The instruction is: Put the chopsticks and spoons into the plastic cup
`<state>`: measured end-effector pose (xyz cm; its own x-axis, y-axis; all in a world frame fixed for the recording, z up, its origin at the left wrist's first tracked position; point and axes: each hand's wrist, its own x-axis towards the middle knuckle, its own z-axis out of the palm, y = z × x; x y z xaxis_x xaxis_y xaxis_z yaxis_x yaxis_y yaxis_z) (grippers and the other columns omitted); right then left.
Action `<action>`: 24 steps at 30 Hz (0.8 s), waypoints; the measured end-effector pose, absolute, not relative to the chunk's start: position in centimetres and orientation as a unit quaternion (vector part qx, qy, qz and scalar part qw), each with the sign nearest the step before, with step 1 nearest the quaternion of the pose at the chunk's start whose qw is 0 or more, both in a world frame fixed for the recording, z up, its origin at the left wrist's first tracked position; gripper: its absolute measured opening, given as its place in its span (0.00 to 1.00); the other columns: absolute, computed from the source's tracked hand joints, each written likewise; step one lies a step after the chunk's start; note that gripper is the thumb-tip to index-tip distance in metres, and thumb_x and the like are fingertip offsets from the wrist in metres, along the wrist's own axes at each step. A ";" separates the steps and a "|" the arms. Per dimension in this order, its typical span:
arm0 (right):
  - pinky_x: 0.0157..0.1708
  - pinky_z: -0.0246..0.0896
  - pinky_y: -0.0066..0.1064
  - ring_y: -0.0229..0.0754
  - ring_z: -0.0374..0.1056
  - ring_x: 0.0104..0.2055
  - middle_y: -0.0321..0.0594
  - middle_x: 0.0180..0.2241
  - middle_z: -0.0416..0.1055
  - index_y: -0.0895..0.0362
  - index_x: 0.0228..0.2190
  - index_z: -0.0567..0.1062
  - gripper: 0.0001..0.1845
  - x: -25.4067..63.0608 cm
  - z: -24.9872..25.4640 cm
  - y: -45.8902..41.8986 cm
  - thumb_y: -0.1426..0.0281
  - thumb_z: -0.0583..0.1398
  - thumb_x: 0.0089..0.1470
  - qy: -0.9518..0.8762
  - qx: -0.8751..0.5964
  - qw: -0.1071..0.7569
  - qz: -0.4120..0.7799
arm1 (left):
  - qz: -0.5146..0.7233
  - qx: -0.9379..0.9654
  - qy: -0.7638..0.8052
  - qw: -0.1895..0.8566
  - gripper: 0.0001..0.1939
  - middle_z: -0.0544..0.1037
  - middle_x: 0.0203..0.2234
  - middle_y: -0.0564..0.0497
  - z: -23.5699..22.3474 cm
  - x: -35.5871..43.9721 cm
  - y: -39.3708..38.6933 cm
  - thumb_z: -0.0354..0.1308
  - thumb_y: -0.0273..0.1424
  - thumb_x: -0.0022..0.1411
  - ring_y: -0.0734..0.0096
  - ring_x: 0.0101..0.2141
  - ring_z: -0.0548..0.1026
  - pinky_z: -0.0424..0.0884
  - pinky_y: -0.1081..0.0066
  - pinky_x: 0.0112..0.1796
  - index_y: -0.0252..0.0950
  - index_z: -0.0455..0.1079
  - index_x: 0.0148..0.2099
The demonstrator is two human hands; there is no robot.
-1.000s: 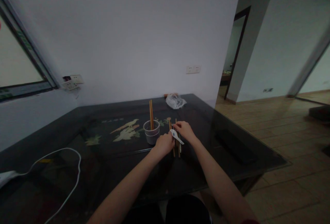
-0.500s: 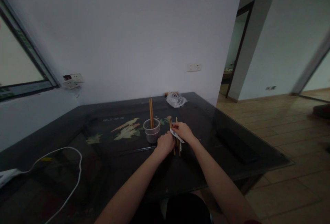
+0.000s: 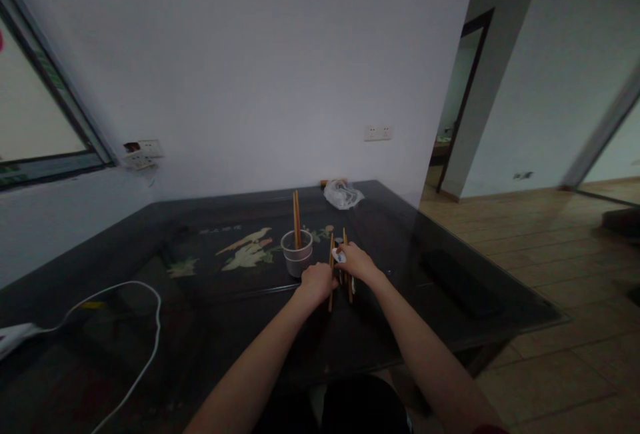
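My left hand is closed around wooden chopsticks, whose ends stick out beyond and below the fingers. Just to its right, my right hand pinches a white spoon with a blue mark on its bowl; most of the handle is hidden by the hand. More chopsticks run under my right hand, and something pale beside them is mostly covered. Left of both hands stands a grey cup with upright chopsticks in it.
The dark glossy table bears a bird-and-flower picture. A clear plastic bag lies near the wall. At the left a white cable curves across the tabletop. A dark flat object lies at the right.
My right hand has closed over the spoon, which earlier lay across my left fingers with its handle showing. The chopsticks at my left hand have shifted left, away from the others.
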<state>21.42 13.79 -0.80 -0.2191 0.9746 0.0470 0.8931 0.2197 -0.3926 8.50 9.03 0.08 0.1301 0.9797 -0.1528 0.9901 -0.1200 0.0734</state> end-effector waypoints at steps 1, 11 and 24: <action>0.40 0.59 0.32 0.49 0.68 0.46 0.47 0.46 0.67 0.54 0.44 0.70 0.21 21.5 -0.9 13.8 0.66 0.64 0.46 -0.768 -0.610 0.136 0.142 | -0.026 0.752 0.655 0.068 0.18 0.76 0.42 0.34 0.0 8.4 9.0 0.50 0.34 0.59 0.52 0.45 0.74 0.71 0.63 0.42 0.30 0.70 0.48; 0.37 0.58 0.31 0.48 0.69 0.45 0.46 0.43 0.73 0.53 0.44 0.70 0.21 21.8 -1.2 14.2 0.68 0.63 0.46 -0.778 -0.602 0.117 0.136 | 0.005 0.758 0.651 0.042 0.18 0.77 0.40 0.35 -0.7 8.3 8.9 0.50 0.34 0.59 0.52 0.43 0.75 0.71 0.62 0.40 0.28 0.70 0.46; 0.35 0.57 0.28 0.45 0.70 0.40 0.41 0.37 0.75 0.54 0.37 0.75 0.14 22.7 -1.7 15.5 0.71 0.64 0.43 -0.778 -0.596 0.147 0.136 | 0.004 0.758 0.651 0.042 0.18 0.77 0.39 0.35 0.0 8.1 8.7 0.51 0.34 0.58 0.52 0.42 0.75 0.71 0.61 0.40 0.29 0.71 0.46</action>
<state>22.67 15.52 -1.69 -0.2475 0.9666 0.0667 0.8864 0.2536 -0.3872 8.15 8.67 -0.05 0.1515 0.9872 -0.0488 0.9866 -0.1481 0.0684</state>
